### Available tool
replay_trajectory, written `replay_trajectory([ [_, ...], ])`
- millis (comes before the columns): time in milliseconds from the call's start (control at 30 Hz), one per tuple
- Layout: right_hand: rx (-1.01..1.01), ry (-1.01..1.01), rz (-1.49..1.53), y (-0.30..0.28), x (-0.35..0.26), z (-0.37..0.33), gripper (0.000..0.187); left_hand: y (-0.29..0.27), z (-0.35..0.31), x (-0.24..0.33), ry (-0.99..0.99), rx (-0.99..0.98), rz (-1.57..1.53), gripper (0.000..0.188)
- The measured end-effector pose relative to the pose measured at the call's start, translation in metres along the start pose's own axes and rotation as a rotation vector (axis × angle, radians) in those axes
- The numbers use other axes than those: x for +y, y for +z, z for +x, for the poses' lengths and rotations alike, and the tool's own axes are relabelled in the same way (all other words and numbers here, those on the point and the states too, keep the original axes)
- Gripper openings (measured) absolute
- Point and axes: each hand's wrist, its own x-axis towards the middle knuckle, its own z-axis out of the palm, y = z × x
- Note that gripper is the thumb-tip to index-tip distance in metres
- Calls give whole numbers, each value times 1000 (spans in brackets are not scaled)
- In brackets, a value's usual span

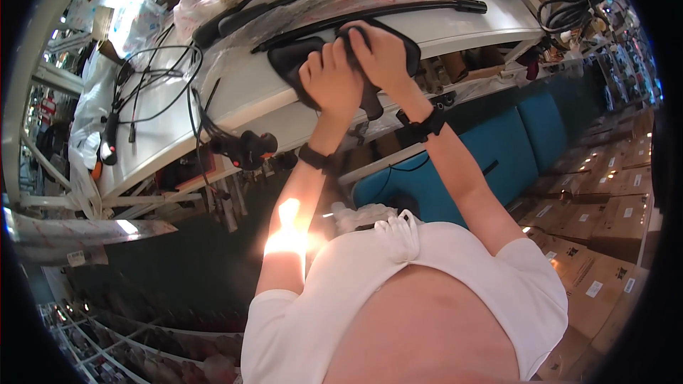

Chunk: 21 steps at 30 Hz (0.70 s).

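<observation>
A black, broad, saddle-shaped piece [289, 64] with a short stem pointing toward me is held at the table's front edge. Its exact kind does not show. My left hand [333, 80] is closed over its left-middle part, fingers curled on top. Against it, my right hand [382, 57] grips the right part, the fingers bent over the upper side. The hands nearly touch, and their palms hide the middle of the piece. Just beyond lies a long thin black bar [384, 16], like a wiper arm.
Plastic-wrapped long parts [320, 0] cover the back of the white table [160, 117]. Black cables [153, 64] loop at the left, and a dark part with red ends [245, 149] hangs at the edge. A blue padded seat [469, 160] and stacked cartons [597, 217] stand to the right.
</observation>
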Motion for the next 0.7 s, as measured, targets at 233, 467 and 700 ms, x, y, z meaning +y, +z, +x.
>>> replay_trajectory([
  [233, 11, -5, -79, 1, 6, 4, 28, -13, 14, -12, 34, -178, -244, 44],
  [467, -356, -161, 36, 14, -33, -5, 34, -64, -14, -67, 127, -270, -173, 56],
  [700, -491, -253, 7, 70, -65, 7, 50, -79, -24, -132, 163, -83, -82, 43],
])
